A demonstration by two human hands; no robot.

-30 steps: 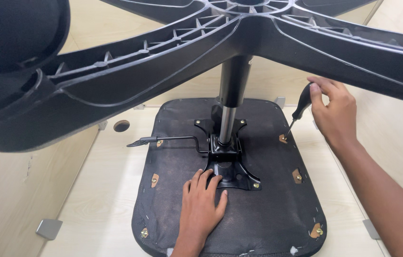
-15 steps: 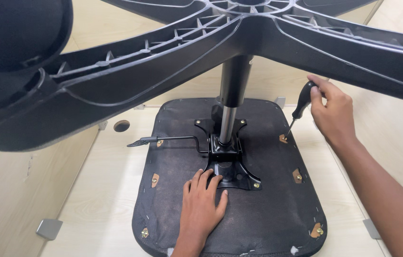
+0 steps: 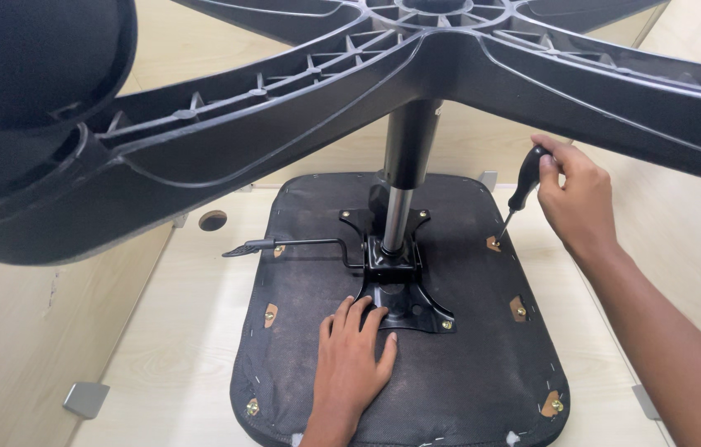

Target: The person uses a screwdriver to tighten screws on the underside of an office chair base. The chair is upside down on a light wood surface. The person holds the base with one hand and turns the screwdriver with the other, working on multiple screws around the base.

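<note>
Gripping a black-handled screwdriver in the right hand, tip apparently sitting at a seat-edge bracket, left hand pressing flat, fingers spread, on the upturned seat underside, star base cropping the upper view.

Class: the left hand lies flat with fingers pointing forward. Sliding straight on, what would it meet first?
Most likely the black metal mounting plate bolted to the seat underside; the left hand already has fingertips at its edge.
</note>
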